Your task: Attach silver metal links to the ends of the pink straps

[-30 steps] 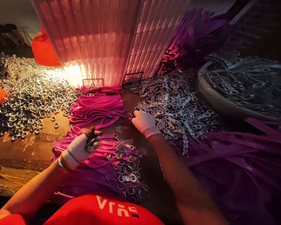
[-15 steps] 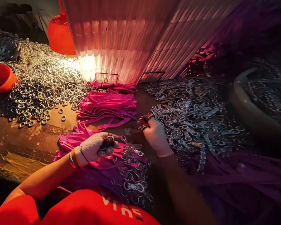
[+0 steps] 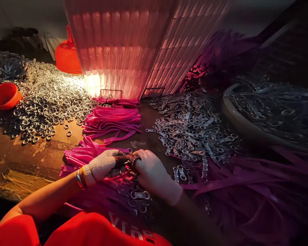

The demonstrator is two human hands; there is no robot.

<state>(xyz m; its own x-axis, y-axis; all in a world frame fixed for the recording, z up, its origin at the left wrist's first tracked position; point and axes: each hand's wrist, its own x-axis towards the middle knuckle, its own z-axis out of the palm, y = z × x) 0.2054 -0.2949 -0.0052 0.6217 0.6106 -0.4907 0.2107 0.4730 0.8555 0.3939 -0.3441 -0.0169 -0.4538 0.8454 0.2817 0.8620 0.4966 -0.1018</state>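
My left hand (image 3: 104, 165), in a white dotted glove with dark, worn fingertips, is closed on small metal rings (image 3: 129, 164), partly hidden by the fingers. Against its fingertips, my right hand (image 3: 151, 172) is closed too, its fingers wrapped round a small piece that I cannot make out. Beneath both hands lie pink straps (image 3: 78, 157) in a loose bundle. Metal links with ring ends (image 3: 140, 194) hang or lie at the ends of these straps, just below my right hand.
A heap of metal rings (image 3: 53, 99) spreads at left, near an orange cup (image 3: 5, 97) and a red lamp (image 3: 68, 56). More pink straps (image 3: 113, 119) lie ahead, before a ribbed translucent panel (image 3: 120, 51). Metal links (image 3: 187, 126), a basin (image 3: 231, 102) and purple straps (image 3: 246, 181) are at right.
My right hand has moved left and toward me, from the edge of the link heap to my left hand's fingertips. The left hand stays nearly in place. The view has shifted slightly.
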